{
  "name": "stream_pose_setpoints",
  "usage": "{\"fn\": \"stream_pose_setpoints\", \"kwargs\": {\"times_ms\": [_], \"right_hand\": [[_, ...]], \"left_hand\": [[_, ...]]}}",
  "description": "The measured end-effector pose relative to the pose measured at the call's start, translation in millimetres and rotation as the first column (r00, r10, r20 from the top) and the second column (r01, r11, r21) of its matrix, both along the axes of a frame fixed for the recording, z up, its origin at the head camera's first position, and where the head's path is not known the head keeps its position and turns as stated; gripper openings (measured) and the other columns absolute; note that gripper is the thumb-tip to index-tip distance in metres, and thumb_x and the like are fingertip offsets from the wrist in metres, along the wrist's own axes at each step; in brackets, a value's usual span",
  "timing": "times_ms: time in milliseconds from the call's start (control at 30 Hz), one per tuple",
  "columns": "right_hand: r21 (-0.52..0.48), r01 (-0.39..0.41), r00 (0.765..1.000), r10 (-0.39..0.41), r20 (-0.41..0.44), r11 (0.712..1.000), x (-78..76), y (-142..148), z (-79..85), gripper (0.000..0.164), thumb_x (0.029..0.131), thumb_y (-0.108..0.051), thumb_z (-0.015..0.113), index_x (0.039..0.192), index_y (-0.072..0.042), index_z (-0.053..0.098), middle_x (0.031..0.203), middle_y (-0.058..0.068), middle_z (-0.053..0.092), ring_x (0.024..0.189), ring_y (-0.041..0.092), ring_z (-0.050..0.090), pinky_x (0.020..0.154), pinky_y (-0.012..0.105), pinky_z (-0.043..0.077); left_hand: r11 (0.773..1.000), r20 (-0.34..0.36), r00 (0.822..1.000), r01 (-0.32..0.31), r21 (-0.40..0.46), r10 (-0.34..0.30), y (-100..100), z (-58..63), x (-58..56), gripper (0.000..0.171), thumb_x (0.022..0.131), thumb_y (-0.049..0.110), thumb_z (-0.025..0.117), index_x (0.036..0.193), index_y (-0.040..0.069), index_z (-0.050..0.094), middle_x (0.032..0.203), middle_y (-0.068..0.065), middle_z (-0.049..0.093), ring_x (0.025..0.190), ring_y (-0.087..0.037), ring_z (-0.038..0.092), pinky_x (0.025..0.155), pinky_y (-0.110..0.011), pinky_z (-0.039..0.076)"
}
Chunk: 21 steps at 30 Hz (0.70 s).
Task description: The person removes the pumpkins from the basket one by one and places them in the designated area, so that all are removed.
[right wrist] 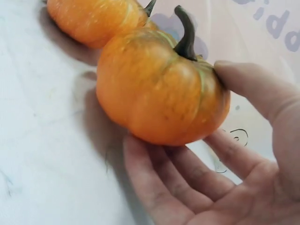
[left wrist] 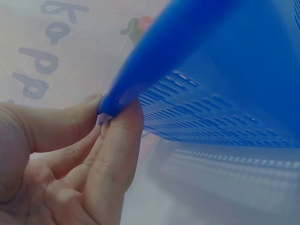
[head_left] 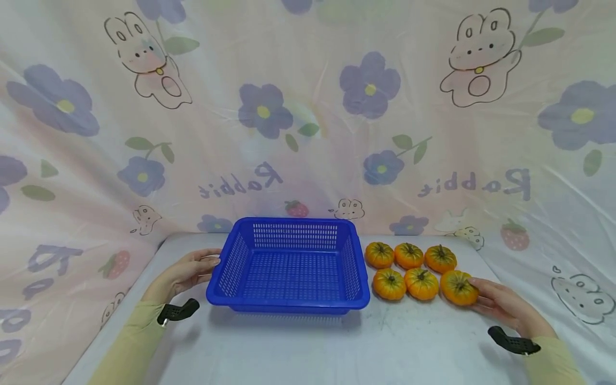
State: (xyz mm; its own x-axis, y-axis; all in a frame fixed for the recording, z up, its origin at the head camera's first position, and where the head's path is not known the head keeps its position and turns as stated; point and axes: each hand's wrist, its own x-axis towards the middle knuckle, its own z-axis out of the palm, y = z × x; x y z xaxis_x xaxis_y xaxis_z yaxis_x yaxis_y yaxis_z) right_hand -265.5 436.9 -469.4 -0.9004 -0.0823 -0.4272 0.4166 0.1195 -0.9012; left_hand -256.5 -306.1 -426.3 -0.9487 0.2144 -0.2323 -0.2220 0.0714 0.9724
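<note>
A blue plastic basket (head_left: 289, 307) with slotted walls stands in the middle of the table, nothing inside it. My left hand (head_left: 193, 270) is at its left side; in the left wrist view the thumb and fingers (left wrist: 115, 159) pinch the basket's rim (left wrist: 140, 70). At the right, my right hand (head_left: 500, 303) holds the nearest right small orange pumpkin (head_left: 458, 289). Seen from the right wrist, the thumb lies against this pumpkin (right wrist: 161, 93) near its dark stem, and the other fingers reach beneath it. Several more small pumpkins (head_left: 421, 283) sit in two rows between basket and hand.
The white table (head_left: 289, 353) ends at a hanging cloth (head_left: 317, 149) printed with rabbits and flowers, behind and at both sides. One neighbouring pumpkin (right wrist: 93, 21) lies close to the held one. A black strap device (head_left: 512, 340) is on each wrist.
</note>
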Motion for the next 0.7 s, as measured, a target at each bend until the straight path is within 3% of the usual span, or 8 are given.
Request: {"fn": "stream_pose_setpoints", "kwargs": {"times_ms": [133,233,333,533,700], "right_hand": [[0.086,-0.020,1.000,0.020,-0.001,0.996,-2.5,-2,-2.3,0.095,0.095,-0.051,0.051,0.148,0.010,0.000,0.150,0.035,0.000,0.117,0.037,0.047,0.094,0.043,0.048],[0.086,-0.016,1.000,0.016,0.005,0.996,-4.4,-3,-1.6,0.097,0.094,-0.052,0.052,0.148,0.009,-0.002,0.150,0.036,-0.002,0.133,0.049,0.022,0.095,0.045,0.047],[0.090,-0.026,1.000,0.025,0.005,0.996,-5.9,-3,-0.4,0.097,0.095,-0.052,0.050,0.148,0.008,-0.002,0.150,0.035,-0.004,0.136,0.050,0.012,0.096,0.046,0.046],[0.153,-0.072,0.997,0.077,-0.031,0.986,-10.4,-2,0.2,0.093,0.095,-0.053,0.049,0.148,0.009,0.004,0.151,0.034,0.000,0.135,0.050,0.013,0.096,0.045,0.046],[0.182,-0.048,0.997,0.057,-0.046,0.982,-14.9,-3,-1.9,0.094,0.094,-0.054,0.050,0.148,0.011,0.007,0.151,0.034,0.002,0.136,0.048,0.014,0.095,0.041,0.048]], "left_hand": [[1.000,0.003,1.000,-0.003,-0.002,0.003,1,0.4,-0.1,0.060,0.097,0.013,0.057,0.146,-0.005,0.026,0.112,-0.008,0.065,0.099,-0.020,0.064,0.089,-0.037,0.052],[1.000,-0.004,1.000,0.003,-0.008,-0.003,1,1.1,-0.1,0.060,0.098,0.013,0.055,0.146,-0.005,0.025,0.113,-0.008,0.064,0.100,-0.020,0.063,0.089,-0.037,0.052],[1.000,-0.008,1.000,0.012,-0.011,-0.012,1,1.7,-0.4,0.060,0.099,0.012,0.054,0.147,-0.005,0.024,0.113,-0.008,0.063,0.100,-0.019,0.063,0.090,-0.037,0.051],[0.999,-0.019,0.999,0.043,0.008,-0.043,-1,2.3,-0.5,0.062,0.099,0.013,0.054,0.148,-0.006,0.021,0.114,-0.007,0.063,0.100,-0.019,0.063,0.091,-0.037,0.050],[0.999,-0.011,0.999,0.036,0.000,-0.036,-1,3.8,1.3,0.062,0.099,0.013,0.054,0.148,-0.006,0.020,0.114,-0.008,0.062,0.100,-0.018,0.063,0.091,-0.036,0.051]]}}
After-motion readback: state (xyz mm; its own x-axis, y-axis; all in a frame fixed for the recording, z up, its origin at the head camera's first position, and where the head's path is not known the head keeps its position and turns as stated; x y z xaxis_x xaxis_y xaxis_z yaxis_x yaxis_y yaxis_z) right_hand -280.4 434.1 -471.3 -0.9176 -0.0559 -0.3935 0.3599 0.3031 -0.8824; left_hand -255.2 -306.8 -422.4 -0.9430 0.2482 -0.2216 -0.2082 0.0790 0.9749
